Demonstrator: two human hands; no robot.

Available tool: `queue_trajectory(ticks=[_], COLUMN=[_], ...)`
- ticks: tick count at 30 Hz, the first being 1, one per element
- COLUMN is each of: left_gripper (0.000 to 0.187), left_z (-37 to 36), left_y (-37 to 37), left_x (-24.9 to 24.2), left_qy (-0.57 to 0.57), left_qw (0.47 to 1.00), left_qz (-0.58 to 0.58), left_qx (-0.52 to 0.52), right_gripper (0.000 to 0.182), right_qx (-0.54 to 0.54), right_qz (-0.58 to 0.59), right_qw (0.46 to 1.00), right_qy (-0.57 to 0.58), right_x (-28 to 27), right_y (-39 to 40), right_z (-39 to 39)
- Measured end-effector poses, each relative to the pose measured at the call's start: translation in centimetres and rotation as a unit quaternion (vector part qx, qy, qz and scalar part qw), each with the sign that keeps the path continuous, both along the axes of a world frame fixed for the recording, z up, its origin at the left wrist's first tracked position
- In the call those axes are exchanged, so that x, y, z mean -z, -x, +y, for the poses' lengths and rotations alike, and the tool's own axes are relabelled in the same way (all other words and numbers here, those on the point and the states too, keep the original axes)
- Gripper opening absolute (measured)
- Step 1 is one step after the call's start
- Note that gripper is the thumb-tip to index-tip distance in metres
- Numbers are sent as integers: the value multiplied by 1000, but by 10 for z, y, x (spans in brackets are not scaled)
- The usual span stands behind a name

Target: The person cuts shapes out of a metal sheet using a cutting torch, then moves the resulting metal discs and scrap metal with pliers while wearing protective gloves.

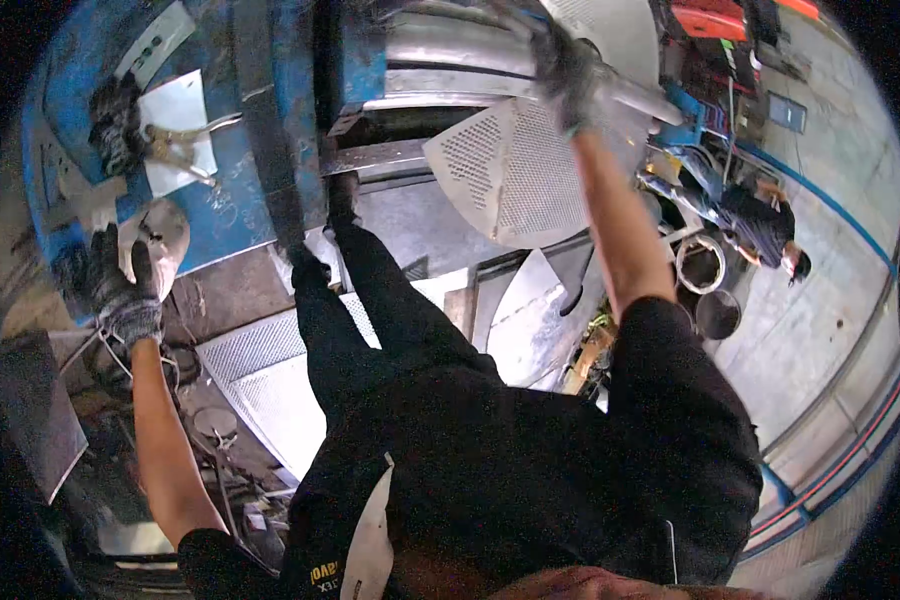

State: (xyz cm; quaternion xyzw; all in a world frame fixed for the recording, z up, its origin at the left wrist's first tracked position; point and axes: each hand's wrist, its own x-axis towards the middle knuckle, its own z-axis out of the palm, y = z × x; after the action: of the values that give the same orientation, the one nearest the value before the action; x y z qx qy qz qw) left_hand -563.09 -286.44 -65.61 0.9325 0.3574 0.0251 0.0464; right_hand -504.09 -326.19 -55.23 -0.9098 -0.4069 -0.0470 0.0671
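Note:
My left hand [128, 290], in a dark work glove, has its fingers stretched out and apart. A shiny round metal piece [170, 232] lies right beside its thumb, at the edge of the blue machine bed [235, 215]. At the top, my right hand [567, 80], also gloved, is blurred by motion over the metal rollers [460, 45]. Below its wrist hangs a curved perforated metal sheet [505, 170], overlapped by my forearm. Because of the blur, I cannot tell whether the fingers grip anything. Another pale sheet [615, 15] shows behind that hand.
Pliers [175, 150], white paper [175, 100] and a dark glove [118, 120] lie on the blue bed. A perforated tray-like sheet [260, 350] and a cut metal sheet [530, 310] lie near my legs. Metal rings [700, 264] and another person [760, 222] are at the right.

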Motion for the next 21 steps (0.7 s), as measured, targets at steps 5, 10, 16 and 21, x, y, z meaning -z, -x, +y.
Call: queue_trajectory(ticks=[5,10,16,21], left_gripper=[56,59,55,55], left_z=[2,-4,-6,-9], left_y=[-13,-28,-16,-27], left_x=[-20,-40,-28,-45], left_qy=[-17,-78,-71,-18], left_qw=[999,993,996,1000], left_qz=[27,79,36,11], left_qx=[36,39,35,-4], right_gripper=[69,52,33,30], right_qx=[16,11,28,81], right_qz=[142,305,478,562], right_qw=[989,950,829,747], right_qy=[-28,-69,-290,-345], right_x=[-7,-16,6,-11], right_y=[169,259,266,225], right_z=[-52,8,87,126])
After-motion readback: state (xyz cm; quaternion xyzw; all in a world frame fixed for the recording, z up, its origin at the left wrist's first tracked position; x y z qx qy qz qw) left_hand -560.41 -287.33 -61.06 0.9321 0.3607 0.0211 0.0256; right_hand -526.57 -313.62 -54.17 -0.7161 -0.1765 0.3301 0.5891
